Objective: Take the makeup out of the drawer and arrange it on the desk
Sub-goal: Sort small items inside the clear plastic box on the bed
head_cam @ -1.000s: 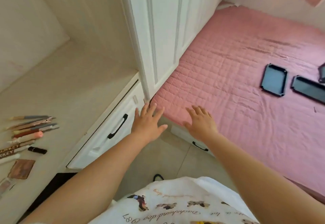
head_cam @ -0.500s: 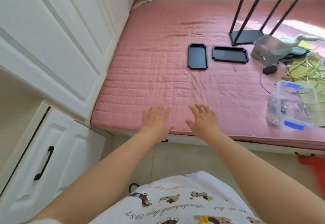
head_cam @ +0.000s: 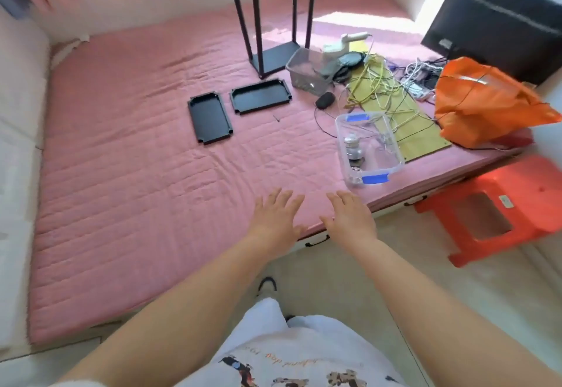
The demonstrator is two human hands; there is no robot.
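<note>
My left hand [head_cam: 277, 215] and my right hand [head_cam: 349, 215] are stretched out side by side, palms down, fingers straight and spread, over the near edge of a pink quilted bed [head_cam: 137, 204]. Neither hand holds anything. No makeup, desk or desk drawer is in view. A small black handle [head_cam: 317, 240] shows on the bed base just below my right hand.
Two black trays [head_cam: 209, 117] [head_cam: 260, 96] lie on the bed. A clear box with blue clips [head_cam: 369, 148], cables, an orange bag [head_cam: 483, 101], a black frame's legs [head_cam: 273, 12] and a monitor [head_cam: 498, 22] crowd the far right. A red stool [head_cam: 498, 207] stands on the floor.
The view has swung right, from the desk with makeup and the white drawers to the bed. Both hands have stayed outstretched, open and holding nothing.
</note>
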